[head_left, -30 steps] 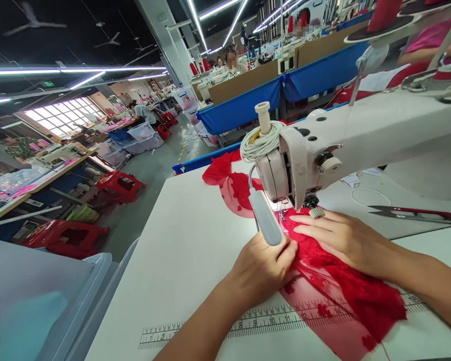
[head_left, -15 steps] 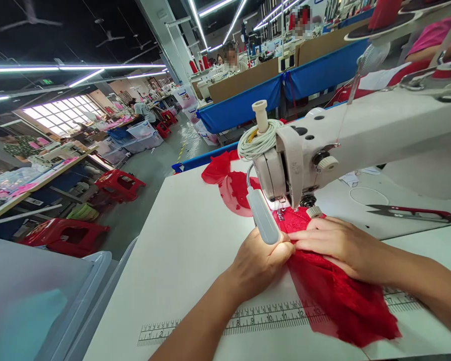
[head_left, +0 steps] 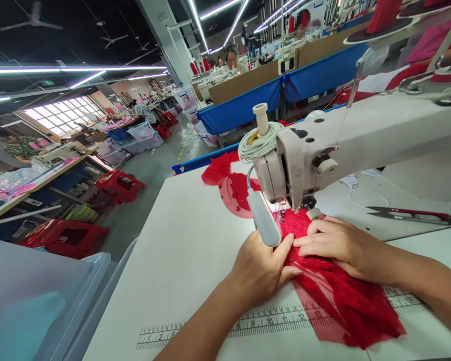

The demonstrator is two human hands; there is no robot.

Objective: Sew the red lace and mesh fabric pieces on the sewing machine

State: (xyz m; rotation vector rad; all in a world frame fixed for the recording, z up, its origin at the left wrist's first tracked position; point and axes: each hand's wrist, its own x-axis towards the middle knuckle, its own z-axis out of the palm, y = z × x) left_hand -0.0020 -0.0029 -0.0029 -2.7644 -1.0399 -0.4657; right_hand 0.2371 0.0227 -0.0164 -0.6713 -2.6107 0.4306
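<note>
Red sheer lace fabric runs from under the presser foot of a white sewing machine toward me. My left hand holds its left edge, with thumb and forefinger tips apart on the cloth; the other fingers are partly hidden behind a grey lamp. On the right part of the fabric, my right hand grips it with bent fingers close together, its thumb hidden. Both hands sit just in front of the needle, fingertips nearly meeting. More red sheer fabric lies beyond the foot.
Thread snips lie on the machine bed to the right. A printed ruler crosses the white table. A plastic bin stands at left, near red stools. Other people sit at machines farther off.
My left thumb has come away from the forefinger and down toward me along the fabric's edge. The fabric's near end has shifted slightly right. My right hand stays nearly in place.
</note>
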